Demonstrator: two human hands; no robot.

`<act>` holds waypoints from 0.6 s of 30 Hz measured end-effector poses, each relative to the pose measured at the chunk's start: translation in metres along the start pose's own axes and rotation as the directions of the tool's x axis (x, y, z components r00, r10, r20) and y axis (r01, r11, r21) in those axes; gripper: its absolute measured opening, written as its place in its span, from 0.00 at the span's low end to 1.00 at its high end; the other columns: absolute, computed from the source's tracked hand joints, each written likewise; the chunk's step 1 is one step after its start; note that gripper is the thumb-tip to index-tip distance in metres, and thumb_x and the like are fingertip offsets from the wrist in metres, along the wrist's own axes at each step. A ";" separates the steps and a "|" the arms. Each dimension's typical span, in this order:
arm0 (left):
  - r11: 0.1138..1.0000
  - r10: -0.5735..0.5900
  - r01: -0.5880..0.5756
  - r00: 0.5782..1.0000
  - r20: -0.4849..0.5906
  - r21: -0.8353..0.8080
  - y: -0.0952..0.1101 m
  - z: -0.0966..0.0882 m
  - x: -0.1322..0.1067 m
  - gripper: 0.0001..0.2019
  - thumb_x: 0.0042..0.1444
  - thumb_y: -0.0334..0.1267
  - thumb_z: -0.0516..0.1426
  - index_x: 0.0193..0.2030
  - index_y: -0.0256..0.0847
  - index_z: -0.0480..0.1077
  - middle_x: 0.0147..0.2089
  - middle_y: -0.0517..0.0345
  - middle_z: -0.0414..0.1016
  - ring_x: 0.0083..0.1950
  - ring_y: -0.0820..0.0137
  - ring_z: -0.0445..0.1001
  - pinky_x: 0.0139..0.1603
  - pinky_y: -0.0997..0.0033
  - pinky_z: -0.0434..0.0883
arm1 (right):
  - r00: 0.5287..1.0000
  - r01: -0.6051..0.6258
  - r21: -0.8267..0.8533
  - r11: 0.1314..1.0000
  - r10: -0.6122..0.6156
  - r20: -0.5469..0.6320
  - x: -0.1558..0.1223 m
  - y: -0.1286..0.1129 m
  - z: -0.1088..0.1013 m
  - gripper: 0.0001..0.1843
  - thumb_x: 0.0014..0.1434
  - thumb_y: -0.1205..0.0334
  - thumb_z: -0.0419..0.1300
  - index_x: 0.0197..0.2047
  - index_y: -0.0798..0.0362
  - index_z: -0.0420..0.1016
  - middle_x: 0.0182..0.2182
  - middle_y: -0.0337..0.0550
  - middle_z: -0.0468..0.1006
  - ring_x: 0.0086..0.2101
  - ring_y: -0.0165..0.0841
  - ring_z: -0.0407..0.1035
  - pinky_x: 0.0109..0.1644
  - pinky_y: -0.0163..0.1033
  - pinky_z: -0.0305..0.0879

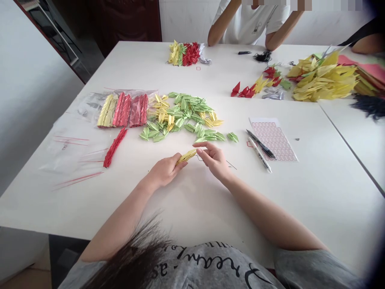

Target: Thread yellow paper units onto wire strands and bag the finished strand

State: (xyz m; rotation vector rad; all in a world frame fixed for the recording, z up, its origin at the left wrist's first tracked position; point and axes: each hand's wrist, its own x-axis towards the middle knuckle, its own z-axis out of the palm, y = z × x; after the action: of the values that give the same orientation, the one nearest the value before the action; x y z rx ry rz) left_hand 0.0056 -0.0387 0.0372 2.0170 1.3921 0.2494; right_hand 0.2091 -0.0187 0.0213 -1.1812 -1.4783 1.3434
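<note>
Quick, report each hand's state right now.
Left hand: closed, holding yellow folded papers.
Right hand: partly curled by the papers' tip; any grip cannot be told.

At the grip: one bare left hand (164, 170), one bare right hand (215, 160) and one stack of yellow folded-paper pieces (186, 156), its layers too tight to count. Left of the grip lies one long red folded-paper strip (114, 147); beyond that, three bagged folded-paper bundles (122, 110), one yellow and two red. Right of the grip lie one black pen (261, 145), one white pen (260, 157) and one white sheet of red-outlined labels (281, 140). Just beyond the grip, green leaf-shaped paper pieces (192, 105) overlap past counting.
</note>
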 end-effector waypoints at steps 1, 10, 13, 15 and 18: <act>1.000 0.002 -0.002 1.000 -0.003 -0.020 -0.001 -0.001 -0.001 0.17 0.70 0.53 0.42 0.36 0.45 0.57 0.27 0.63 0.68 0.29 0.65 0.71 0.29 0.70 0.59 | 1.000 0.008 -0.014 1.000 -0.008 -0.003 0.000 0.000 0.000 0.26 0.60 0.39 0.60 0.47 0.53 0.75 0.17 0.28 0.51 0.20 0.25 0.45 0.24 0.35 0.42; 0.990 0.031 -0.017 0.995 -0.098 0.137 -0.003 0.001 -0.002 0.12 0.70 0.48 0.46 0.38 0.45 0.60 0.29 0.61 0.73 0.30 0.62 0.75 0.27 0.70 0.59 | 0.995 0.054 -0.038 0.998 -0.057 -0.076 0.001 0.003 0.004 0.27 0.55 0.37 0.64 0.39 0.55 0.79 0.18 0.28 0.49 0.20 0.26 0.46 0.25 0.37 0.43; 0.981 0.032 -0.010 0.993 -0.110 0.193 0.000 0.000 -0.002 0.11 0.70 0.47 0.46 0.40 0.44 0.61 0.31 0.60 0.75 0.32 0.62 0.77 0.28 0.70 0.60 | 0.994 0.079 -0.033 0.996 -0.081 -0.069 0.001 0.002 0.004 0.26 0.56 0.38 0.64 0.39 0.56 0.79 0.18 0.28 0.49 0.20 0.25 0.45 0.25 0.37 0.43; 0.975 0.033 -0.007 0.993 -0.112 0.224 0.001 0.000 -0.003 0.11 0.70 0.46 0.47 0.41 0.44 0.62 0.32 0.58 0.76 0.32 0.61 0.78 0.28 0.70 0.61 | 0.994 0.093 -0.037 0.995 -0.095 -0.061 0.000 0.001 0.004 0.25 0.56 0.39 0.64 0.39 0.56 0.79 0.18 0.28 0.49 0.20 0.25 0.44 0.25 0.37 0.42; 0.965 0.053 -0.016 0.990 -0.133 0.263 0.001 0.001 -0.003 0.11 0.70 0.47 0.47 0.44 0.43 0.62 0.36 0.57 0.78 0.34 0.61 0.78 0.29 0.69 0.63 | 0.993 0.112 -0.076 0.991 -0.115 -0.034 0.000 0.000 0.005 0.24 0.58 0.41 0.63 0.39 0.56 0.79 0.18 0.28 0.48 0.20 0.26 0.44 0.25 0.37 0.41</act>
State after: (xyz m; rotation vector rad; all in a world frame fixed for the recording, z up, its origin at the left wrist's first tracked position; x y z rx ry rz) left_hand 0.0059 -0.0424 0.0375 2.2787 1.5452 0.2355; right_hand 0.2048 -0.0201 0.0207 -1.1446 -1.5554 1.1931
